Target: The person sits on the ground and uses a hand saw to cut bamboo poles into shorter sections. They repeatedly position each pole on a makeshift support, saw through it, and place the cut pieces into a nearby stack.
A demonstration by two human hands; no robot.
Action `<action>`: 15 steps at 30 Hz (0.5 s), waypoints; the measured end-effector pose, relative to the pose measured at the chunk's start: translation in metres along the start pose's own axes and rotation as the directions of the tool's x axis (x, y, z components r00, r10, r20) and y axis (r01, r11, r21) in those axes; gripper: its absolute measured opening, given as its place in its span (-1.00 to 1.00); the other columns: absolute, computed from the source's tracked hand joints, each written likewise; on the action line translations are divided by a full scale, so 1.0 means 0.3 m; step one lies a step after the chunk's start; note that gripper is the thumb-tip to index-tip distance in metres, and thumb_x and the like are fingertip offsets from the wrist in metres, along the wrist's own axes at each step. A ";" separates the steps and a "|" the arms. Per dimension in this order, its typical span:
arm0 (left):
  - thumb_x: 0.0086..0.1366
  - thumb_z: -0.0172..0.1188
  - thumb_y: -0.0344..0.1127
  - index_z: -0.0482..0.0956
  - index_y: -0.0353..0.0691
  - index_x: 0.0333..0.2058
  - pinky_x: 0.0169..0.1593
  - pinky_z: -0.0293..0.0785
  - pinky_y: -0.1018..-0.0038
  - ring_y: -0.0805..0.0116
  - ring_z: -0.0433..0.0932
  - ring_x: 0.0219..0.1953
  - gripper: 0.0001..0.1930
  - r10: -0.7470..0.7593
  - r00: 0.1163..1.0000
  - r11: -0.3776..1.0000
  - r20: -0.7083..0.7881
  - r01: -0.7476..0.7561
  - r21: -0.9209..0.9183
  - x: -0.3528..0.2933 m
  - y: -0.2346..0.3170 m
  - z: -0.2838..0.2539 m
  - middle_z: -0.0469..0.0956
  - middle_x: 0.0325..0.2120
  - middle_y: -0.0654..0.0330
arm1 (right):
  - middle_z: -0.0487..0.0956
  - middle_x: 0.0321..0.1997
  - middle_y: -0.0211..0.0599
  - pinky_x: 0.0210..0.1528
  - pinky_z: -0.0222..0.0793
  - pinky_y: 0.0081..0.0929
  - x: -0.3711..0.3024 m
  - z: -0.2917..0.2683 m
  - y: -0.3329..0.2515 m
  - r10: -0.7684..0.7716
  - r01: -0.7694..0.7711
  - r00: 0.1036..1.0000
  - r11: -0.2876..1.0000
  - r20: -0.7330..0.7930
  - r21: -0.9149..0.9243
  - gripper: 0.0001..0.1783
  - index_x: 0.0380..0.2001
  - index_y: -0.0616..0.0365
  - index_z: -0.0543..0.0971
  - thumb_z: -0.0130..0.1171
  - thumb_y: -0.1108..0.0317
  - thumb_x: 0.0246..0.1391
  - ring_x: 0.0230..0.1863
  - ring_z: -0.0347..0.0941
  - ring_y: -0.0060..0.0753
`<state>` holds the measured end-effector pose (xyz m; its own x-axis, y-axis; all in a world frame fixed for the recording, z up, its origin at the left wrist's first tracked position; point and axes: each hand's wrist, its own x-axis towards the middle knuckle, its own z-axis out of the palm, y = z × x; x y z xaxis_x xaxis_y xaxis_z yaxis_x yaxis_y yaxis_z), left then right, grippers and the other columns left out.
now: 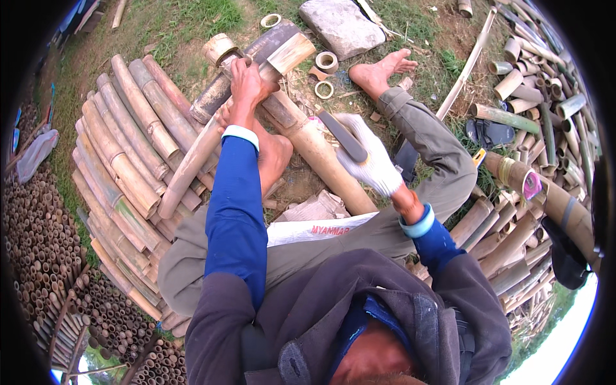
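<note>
Left hand: The bare left hand [249, 85] is reached far forward, its fingers curled in close by a short bamboo stub [219, 47]. What is held cannot be told, as the grip is partly hidden.
Right hand: A white knit glove is worn on the right hand [371, 153]. The fingers are bent in around a long dark grey tool [341, 136], which is held slantwise.
Bamboo at the hands: A dark bamboo log [212, 97] is laid slantwise under the left hand. A pale bamboo piece [292, 54] is seen just right of that hand. A thick bamboo pole [324, 159] is stretched between the two hands, down toward the lap.
Feet: The bare right foot [373, 74] is set on the grass. The left foot [274, 157] is tucked behind the left sleeve.
Lap: A white sack [277, 234] is partly seen between the legs.
Ground ahead: Cut bamboo rings [324, 90] are scattered near a big grey rock [343, 29].
Left side: Bamboo poles [115, 157] are laid in rows, with many bamboo tubes [38, 234] stacked farther out.
Right side: A black sandal [491, 133] is seen beside a heap of cut bamboo [529, 93].
</note>
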<state>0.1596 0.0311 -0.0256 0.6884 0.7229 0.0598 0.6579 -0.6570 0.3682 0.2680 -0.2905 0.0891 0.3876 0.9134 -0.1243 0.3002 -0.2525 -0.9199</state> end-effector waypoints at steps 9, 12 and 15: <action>-0.12 0.63 -0.21 0.70 -0.20 -0.04 0.30 0.46 -0.03 -0.23 0.43 0.22 -0.41 -0.116 0.990 0.991 -0.074 0.120 0.054 -0.014 0.029 -0.018 0.52 0.07 -0.10 | 0.55 0.29 0.12 0.38 0.45 -0.17 0.002 0.019 -0.027 -0.044 0.044 0.999 0.999 -0.007 -0.004 -0.29 0.38 0.18 0.42 0.33 0.37 0.15 0.33 0.55 0.14; -0.10 0.64 -0.15 0.70 -0.17 0.04 0.32 0.41 -0.05 -0.20 0.42 0.25 -0.35 -0.128 0.991 0.988 -0.048 0.132 0.082 -0.029 0.009 -0.005 0.55 0.09 -0.07 | 0.54 0.33 0.05 0.46 0.39 -0.16 -0.354 -0.118 -0.050 -0.059 0.065 0.997 0.981 0.039 -0.180 -0.22 0.42 0.24 0.39 0.29 0.49 0.09 0.38 0.53 0.06; -0.10 0.67 -0.09 0.68 -0.18 0.09 0.31 0.44 -0.08 -0.21 0.41 0.26 -0.27 -0.096 0.995 0.989 -0.037 0.100 0.111 -0.036 0.011 0.010 0.55 0.11 -0.06 | 0.56 0.30 0.04 0.44 0.40 -0.17 -0.268 -0.094 -0.033 -0.016 0.018 1.000 0.992 0.016 -0.123 -0.23 0.40 0.22 0.41 0.30 0.48 0.07 0.36 0.54 0.04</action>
<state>0.1551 0.0205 -0.0279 0.6099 0.7903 0.0584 0.7532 -0.6010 0.2675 0.2583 -0.3704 0.1186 0.3682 0.9226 -0.1154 0.4123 -0.2732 -0.8691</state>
